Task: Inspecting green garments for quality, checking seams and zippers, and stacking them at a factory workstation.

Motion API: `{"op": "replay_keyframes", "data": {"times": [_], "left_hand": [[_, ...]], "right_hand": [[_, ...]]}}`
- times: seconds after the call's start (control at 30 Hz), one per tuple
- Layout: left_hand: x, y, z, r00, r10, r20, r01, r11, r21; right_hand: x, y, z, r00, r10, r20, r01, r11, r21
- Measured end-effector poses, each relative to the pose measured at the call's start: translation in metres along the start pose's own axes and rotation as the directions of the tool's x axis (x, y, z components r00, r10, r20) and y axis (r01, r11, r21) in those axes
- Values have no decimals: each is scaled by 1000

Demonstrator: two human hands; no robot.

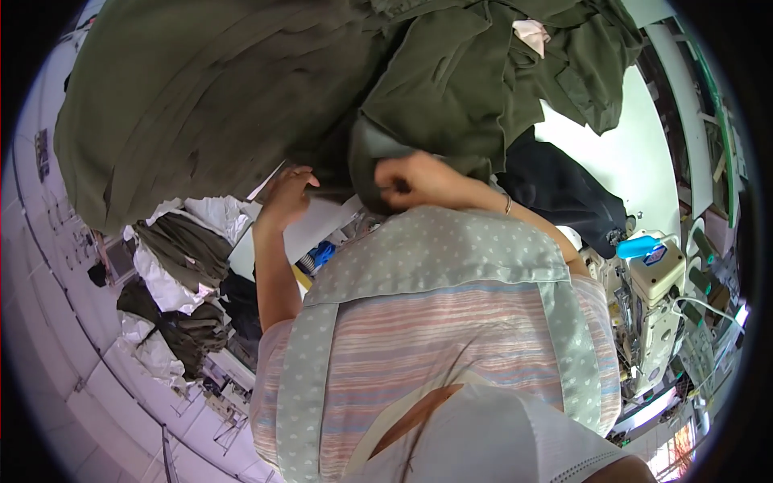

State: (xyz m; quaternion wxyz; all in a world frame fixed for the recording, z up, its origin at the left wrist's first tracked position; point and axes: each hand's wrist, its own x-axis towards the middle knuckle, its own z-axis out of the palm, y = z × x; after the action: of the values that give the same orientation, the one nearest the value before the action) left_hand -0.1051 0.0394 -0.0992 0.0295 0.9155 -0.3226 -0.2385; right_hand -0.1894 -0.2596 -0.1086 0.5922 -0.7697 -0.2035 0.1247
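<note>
Overhead, the olive cloth (241, 88) is hanging just above both hands. The right hand (415, 179) is pinching its dark hem; the left hand (286, 193), apart, is gripping the edge.

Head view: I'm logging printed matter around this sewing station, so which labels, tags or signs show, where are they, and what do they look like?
Label: on the sewing machine at right, small patch in red and dark blue, print too small to tell.
Tag: pale pink, folded, on the olive-green fabric at top.
No screens or packages are clearly visible.
</note>
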Motion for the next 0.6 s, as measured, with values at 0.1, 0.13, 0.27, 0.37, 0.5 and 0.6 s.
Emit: {"op": "replay_keyframes", "data": {"times": [0.1,0.13,0.27,0.37,0.5,0.6], "left_hand": [[32,34,-5,950,-105,-293,-38,895,-445],[47,47,-9,942,-149,-301,-43,836,-547],[113,55,42,942,-76,-328,-116,841,-528],[128,52,57,995,96,-39,-103,950,-294],[98,55,45,995,-18,-95,-53,712,-700],[89,66,32,964,-162,-212,-76,596,-799]], "right_hand": [[11,-6,23,993,-38,113,30,997,75],[14,-6,30,988,-44,150,35,997,63],[21,-6,55,967,-128,220,109,989,98],[19,10,54,964,-210,165,178,966,187],[4,60,16,994,103,39,-109,880,462],[7,63,-1,799,500,334,-443,113,889]]}}
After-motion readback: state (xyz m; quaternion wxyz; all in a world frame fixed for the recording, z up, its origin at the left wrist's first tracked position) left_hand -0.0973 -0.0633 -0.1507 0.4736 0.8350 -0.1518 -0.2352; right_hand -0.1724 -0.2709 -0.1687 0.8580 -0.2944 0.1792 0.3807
